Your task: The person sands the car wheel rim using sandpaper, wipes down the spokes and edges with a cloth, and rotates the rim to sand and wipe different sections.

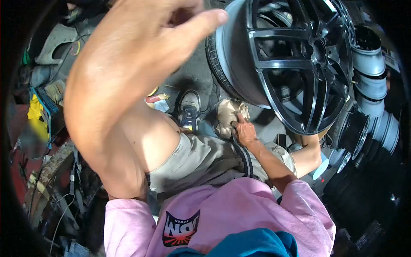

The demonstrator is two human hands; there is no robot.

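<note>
My left hand (182, 30) is raised close to the camera at the top. Its thumb is stretched out toward the wheel rim, while the other fingers are mostly cut off or hidden, so I cannot tell what it holds, if anything. Low between my legs, my right hand (245, 132) has its fingers closed on a crumpled tan sheet (227, 113), paper or cloth. A black and silver multi-spoke alloy wheel rim (278, 64) stands just beyond it, tilted, its spoked face turned to the right.
A tire (220, 70) shows behind the rim. Several silver rims (370, 85) are stacked along the right side. Scrap parts and cables (64, 188) clutter the left. A red-handled tool (156, 98) lies on the floor near my shoe (189, 109).
</note>
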